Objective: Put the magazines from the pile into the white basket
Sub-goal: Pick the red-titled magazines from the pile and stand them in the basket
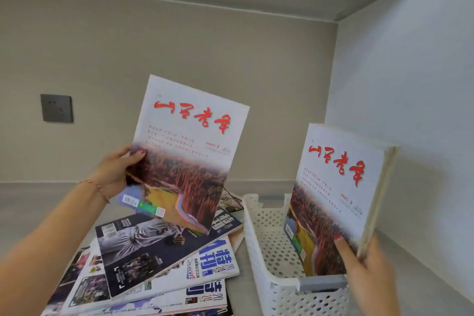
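Observation:
My left hand (115,172) grips the left edge of a white magazine with red calligraphy and a forest picture (187,151), held upright in the air above the pile (154,264). The pile of several magazines lies fanned out on the shelf at lower left. To its right stands the white perforated basket (266,244). Inside it stand matching magazines (336,195), upright against the right side. My right hand (366,267) holds their lower right corner, thumb on the front cover.
The shelf surface (38,210) is grey, closed in by a back wall and a right side wall (410,84). A dark wall socket (57,108) sits on the back wall at left. A board overhead caps the space.

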